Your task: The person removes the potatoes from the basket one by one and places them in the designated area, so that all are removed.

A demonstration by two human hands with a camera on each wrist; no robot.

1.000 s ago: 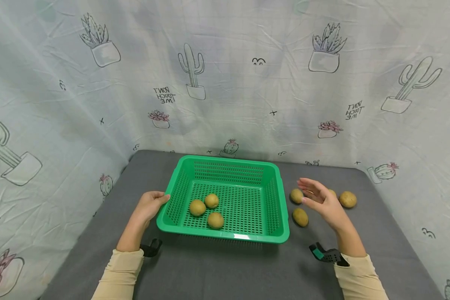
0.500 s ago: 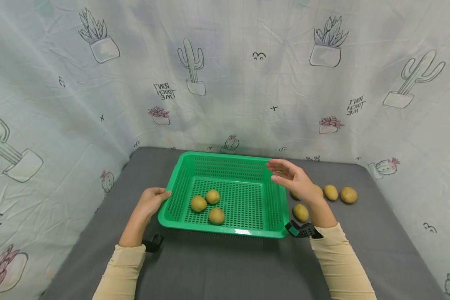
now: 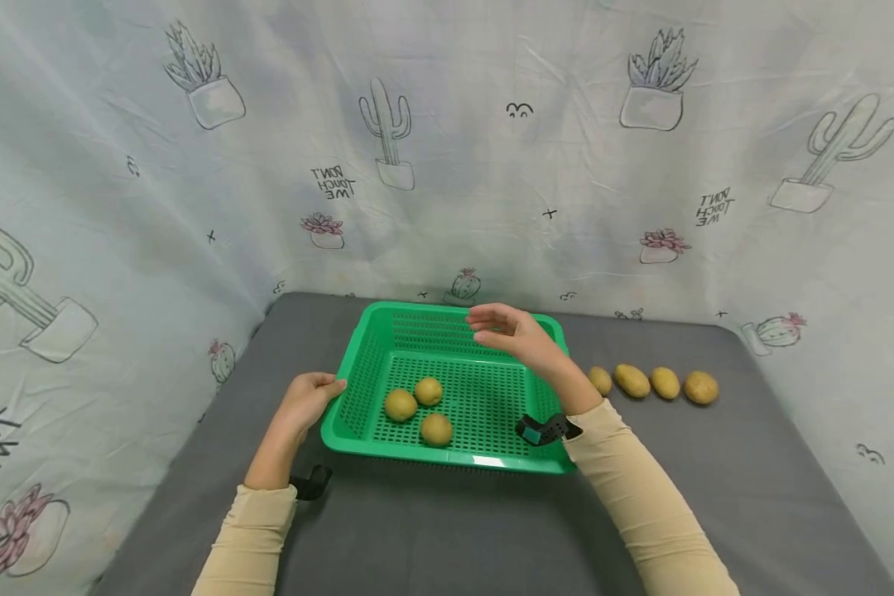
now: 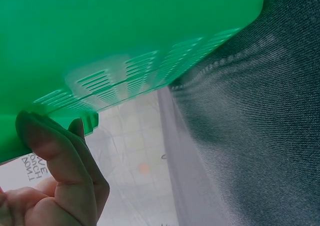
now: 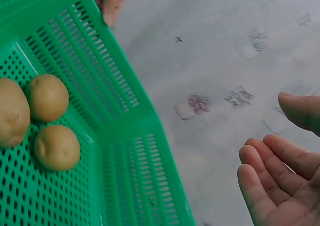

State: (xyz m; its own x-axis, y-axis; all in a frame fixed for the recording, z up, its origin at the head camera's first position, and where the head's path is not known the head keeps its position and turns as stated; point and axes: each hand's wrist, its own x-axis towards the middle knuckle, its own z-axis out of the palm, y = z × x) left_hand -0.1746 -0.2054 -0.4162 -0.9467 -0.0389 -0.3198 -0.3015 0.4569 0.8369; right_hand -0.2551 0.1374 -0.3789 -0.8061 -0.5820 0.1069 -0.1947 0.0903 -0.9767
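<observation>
A green plastic basket [image 3: 484,462] with slotted walls stands on the table, and three potatoes [image 3: 436,430] lie in its left half. At the basket's left side, my left hand [image 3: 301,406] grips the rim, thumb on top; the left wrist view shows its fingers [image 4: 70,171] curled beneath the edge. My right hand [image 3: 510,331] hovers over the back part of the basket, holding nothing. Its fingers are gently bent and the thumb stands apart from them, as the right wrist view also shows.
Right of the basket, several more potatoes [image 3: 665,383] lie in a row on the grey cloth [image 3: 752,480]. My right forearm and sleeve [image 3: 626,488] cross the basket's right side. A pale curtain [image 3: 447,165] printed with cacti hangs behind and beside the table.
My right hand has moved left, from beside the potatoes on the table to above the basket. The left hand keeps its grip on the rim, and the basket has hardly shifted.
</observation>
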